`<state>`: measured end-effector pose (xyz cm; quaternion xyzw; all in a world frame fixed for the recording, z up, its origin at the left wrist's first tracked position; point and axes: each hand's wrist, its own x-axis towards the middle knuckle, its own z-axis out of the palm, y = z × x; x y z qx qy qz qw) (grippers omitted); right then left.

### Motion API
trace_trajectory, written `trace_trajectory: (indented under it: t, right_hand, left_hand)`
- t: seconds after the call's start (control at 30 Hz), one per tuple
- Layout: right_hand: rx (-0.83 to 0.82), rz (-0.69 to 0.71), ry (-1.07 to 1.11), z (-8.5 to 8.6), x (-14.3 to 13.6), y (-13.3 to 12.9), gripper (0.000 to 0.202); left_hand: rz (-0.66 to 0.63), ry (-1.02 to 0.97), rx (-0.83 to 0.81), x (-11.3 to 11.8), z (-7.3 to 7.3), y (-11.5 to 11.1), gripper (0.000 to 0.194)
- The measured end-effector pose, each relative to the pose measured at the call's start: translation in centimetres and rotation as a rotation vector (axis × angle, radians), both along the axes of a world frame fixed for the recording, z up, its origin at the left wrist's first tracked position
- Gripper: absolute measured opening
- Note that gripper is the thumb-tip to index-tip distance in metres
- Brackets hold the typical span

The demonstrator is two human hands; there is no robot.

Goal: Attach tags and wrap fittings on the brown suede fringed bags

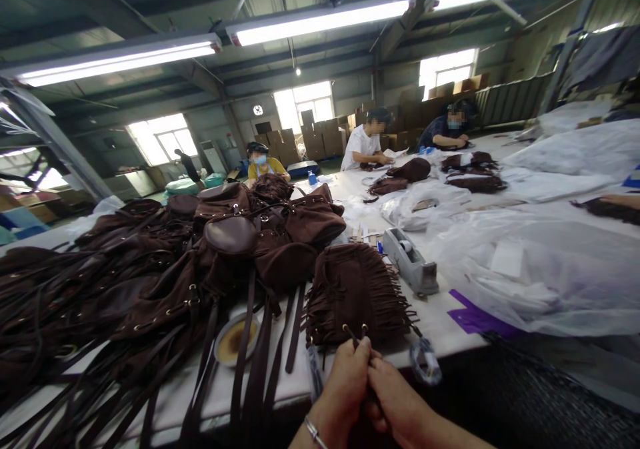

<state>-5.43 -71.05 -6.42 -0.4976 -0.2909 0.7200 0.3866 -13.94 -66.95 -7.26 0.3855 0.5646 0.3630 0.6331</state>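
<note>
A dark brown fringed drawstring bag [361, 285] lies at the table's near edge, in front of my hands. Its thin drawstring [354, 335] comes out through two metal eyelets and runs into my fingers. My left hand [346, 377], with a bracelet at the wrist, is closed on the drawstring. Pressed against it, my right hand [393, 390] is also closed around the cord, whose lower part is hidden by my fingers. Plastic-wrapped parts [425, 361] hang at the bag's near right corner and at its left one.
To the left is a large heap of brown bags [165, 269] with long straps trailing over the edge. A bowl [237, 340] stands among the straps. A tape dispenser [410, 261], purple strip [483, 315] and clear plastic bags [520, 269] lie right. Several people sit across the table.
</note>
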Motion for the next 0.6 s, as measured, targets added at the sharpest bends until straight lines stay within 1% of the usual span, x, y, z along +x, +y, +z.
trace_trajectory:
  t: [0.07, 0.17, 0.23, 0.33, 0.4, 0.43, 0.5, 0.57, 0.6]
  right_hand:
    - [0.019, 0.034, -0.049, 0.2, 0.2, -0.1, 0.041]
    - [0.067, 0.127, -0.106, 0.4, 0.5, -0.1, 0.042]
    - [0.097, 0.155, -0.131, 0.3, 0.5, 0.0, 0.044]
    - [0.164, 0.16, -0.179, -0.5, 0.8, 0.1, 0.05]
    - [0.208, 0.156, -0.218, -1.2, 1.3, 0.4, 0.055]
    - [0.208, 0.135, -0.237, -1.4, 1.7, 0.5, 0.057]
    - [0.164, 0.029, -0.269, -1.8, 2.8, 0.8, 0.058]
    - [0.11, -0.102, -0.261, -1.9, 3.7, 1.1, 0.054]
    - [0.095, -0.15, -0.244, -1.9, 4.1, 1.3, 0.05]
  left_hand:
    - [0.001, 0.035, 0.006, 0.0, -0.4, 0.4, 0.037]
    - [0.021, -0.128, -0.027, 0.2, -0.4, 0.8, 0.042]
    - [0.053, -0.237, -0.058, 0.3, -0.1, 0.9, 0.042]
    - [0.093, -0.322, -0.134, 0.0, 0.4, 1.1, 0.034]
    - [0.068, -0.415, -0.192, -0.5, 0.8, 1.2, 0.027]
    - [0.045, -0.47, -0.238, -0.8, 1.0, 1.3, 0.029]
    - [0.013, -0.55, -0.325, -1.5, 1.5, 1.3, 0.039]
    - [0.014, -0.542, -0.381, -2.0, 1.8, 1.4, 0.045]
    - [0.015, -0.523, -0.397, -2.2, 1.8, 1.4, 0.044]
